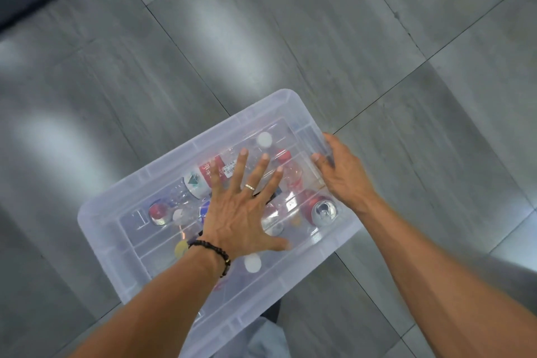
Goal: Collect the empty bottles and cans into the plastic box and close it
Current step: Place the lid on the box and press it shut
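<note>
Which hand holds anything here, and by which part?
The right hand grips the lid at its right end edge; the left hand only presses flat on top.

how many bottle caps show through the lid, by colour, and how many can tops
White caps: 3, counting one blurred
Yellow cap: 1
Red cap: 1
Silver can top: 1
Total: 6, seen through the lid; more may be hidden under the left hand.
</note>
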